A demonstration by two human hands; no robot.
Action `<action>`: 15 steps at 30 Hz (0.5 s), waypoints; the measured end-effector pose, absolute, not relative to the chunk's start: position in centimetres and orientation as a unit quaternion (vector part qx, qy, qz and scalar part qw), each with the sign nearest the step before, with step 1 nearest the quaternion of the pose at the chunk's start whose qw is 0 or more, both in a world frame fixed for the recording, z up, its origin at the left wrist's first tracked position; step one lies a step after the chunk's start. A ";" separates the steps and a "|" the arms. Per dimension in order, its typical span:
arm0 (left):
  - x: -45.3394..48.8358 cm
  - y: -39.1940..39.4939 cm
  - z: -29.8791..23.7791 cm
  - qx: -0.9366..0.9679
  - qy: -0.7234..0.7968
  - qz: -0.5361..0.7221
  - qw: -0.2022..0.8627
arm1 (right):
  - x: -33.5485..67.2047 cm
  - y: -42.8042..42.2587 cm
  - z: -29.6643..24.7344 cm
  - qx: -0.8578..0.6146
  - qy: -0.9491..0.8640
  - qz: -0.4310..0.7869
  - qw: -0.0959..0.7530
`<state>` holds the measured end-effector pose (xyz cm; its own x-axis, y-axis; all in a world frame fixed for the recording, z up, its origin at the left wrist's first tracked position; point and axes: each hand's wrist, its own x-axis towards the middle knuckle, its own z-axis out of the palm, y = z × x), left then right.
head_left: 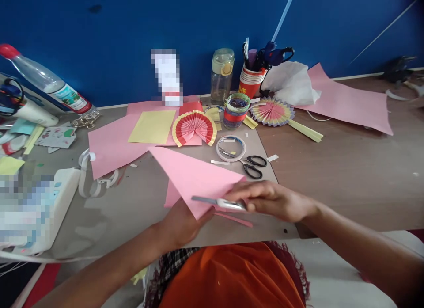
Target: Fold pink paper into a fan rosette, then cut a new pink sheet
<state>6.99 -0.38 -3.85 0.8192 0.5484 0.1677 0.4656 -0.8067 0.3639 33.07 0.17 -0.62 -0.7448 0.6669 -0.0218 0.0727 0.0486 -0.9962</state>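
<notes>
A sheet of pink paper [195,171] is raised above the table near its front edge, part of it turned over into a pointed flap. My left hand [182,224] grips its lower edge, with most fingers hidden by the paper. In my right hand [271,199] is a utility knife [230,205] with a white body, its grey blade lying across the lower part of the paper and pointing left. A narrow pink strip [235,219] lies just below the knife. Black-handled scissors [253,166] rest beyond my right hand, partly inside a tape roll [217,146].
Behind the paper are a red, pink and yellow pleated fan [194,127], a yellow sheet [152,127] and more pink paper [109,144]. A bottle [221,85], a cup of pens [251,80] and a round pleated fan [271,111] stand or lie near the blue partition [115,43]. A white box [64,197] sits left.
</notes>
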 end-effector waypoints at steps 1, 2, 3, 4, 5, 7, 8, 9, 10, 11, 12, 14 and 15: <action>6.8 -0.6 -3.7 0.943 0.262 0.132 0.156 | 32.4 0.7 -1.4 -0.282 -0.669 0.639 0.253; 6.6 -0.8 -3.7 0.948 0.254 0.128 0.145 | 32.0 1.1 -2.1 -0.292 -0.658 0.642 0.265; 6.4 -1.1 -3.6 0.953 0.247 0.124 0.128 | 31.7 1.4 -2.8 -0.299 -0.649 0.641 0.279; 6.1 -1.2 -3.5 0.955 0.243 0.124 0.116 | 31.5 1.7 -3.3 -0.304 -0.644 0.641 0.287; 5.9 -1.4 -3.4 0.957 0.241 0.124 0.106 | 31.4 1.9 -3.6 -0.307 -0.644 0.639 0.287; 5.5 -1.5 -3.3 0.959 0.235 0.122 0.099 | 31.4 2.0 -3.8 -0.305 -0.655 0.637 0.269; 5.2 -1.5 -3.3 0.960 0.233 0.119 0.099 | 31.5 2.0 -3.8 -0.301 -0.663 0.636 0.256; 4.9 -1.5 -3.2 0.960 0.236 0.117 0.099 | 31.5 2.0 -3.7 -0.297 -0.671 0.634 0.244; 4.6 -1.5 -3.2 0.958 0.242 0.118 0.100 | 31.6 1.9 -3.6 -0.291 -0.679 0.631 0.236; 4.3 -1.5 -3.2 0.955 0.251 0.121 0.102 | 31.6 1.9 -3.5 -0.286 -0.687 0.627 0.230; 4.0 -1.5 -3.3 0.951 0.263 0.127 0.105 | 31.6 1.8 -3.4 -0.281 -0.697 0.620 0.226; 3.4 -1.5 -3.4 0.944 0.278 0.138 0.110 | 31.5 1.7 -3.1 -0.274 -0.728 0.589 0.217; 3.2 -1.5 -3.4 0.943 0.281 0.143 0.108 | 31.3 1.6 -2.9 -0.272 -0.750 0.564 0.212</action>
